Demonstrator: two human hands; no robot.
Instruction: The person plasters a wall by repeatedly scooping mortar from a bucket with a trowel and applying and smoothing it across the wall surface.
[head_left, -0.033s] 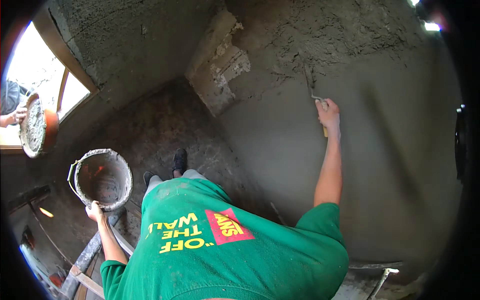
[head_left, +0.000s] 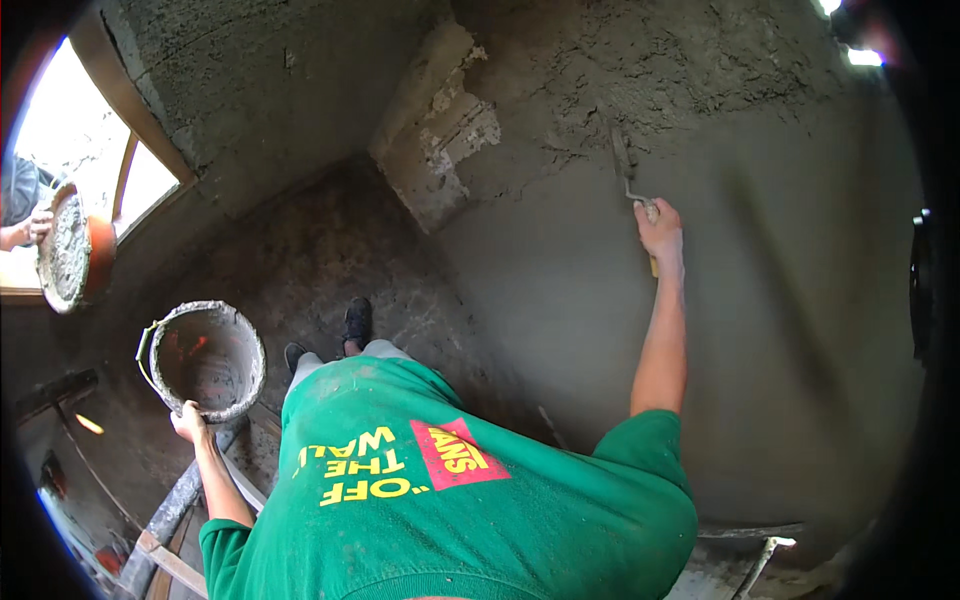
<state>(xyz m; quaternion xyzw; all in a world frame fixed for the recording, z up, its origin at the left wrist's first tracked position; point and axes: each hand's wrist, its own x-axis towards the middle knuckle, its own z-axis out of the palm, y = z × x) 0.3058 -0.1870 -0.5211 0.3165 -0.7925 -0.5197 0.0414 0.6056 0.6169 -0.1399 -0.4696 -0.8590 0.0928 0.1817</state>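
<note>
My left hand [head_left: 190,425] grips the rim of a mortar-crusted bucket [head_left: 210,365], whose inside is coated grey with little in it that I can make out. My right hand [head_left: 658,225] is closed on the handle of a trowel [head_left: 622,155]. Its blade lies at the grey plastered surface [head_left: 760,300], where the smooth part meets rough, lumpy mortar [head_left: 720,50]. Left of that is a flaking, pale patch [head_left: 440,150].
Another person's hand [head_left: 38,222] holds an orange bucket [head_left: 98,260] of grey mortar at a bright, wood-framed opening [head_left: 150,135]. My shoes [head_left: 356,320] rest on dark flooring. Boards and bars [head_left: 170,520] lie at lower left; a bar [head_left: 760,560] is at lower right.
My right hand and the trowel have shifted slightly downward and to the right. The other person's bucket has moved very slightly up and left.
</note>
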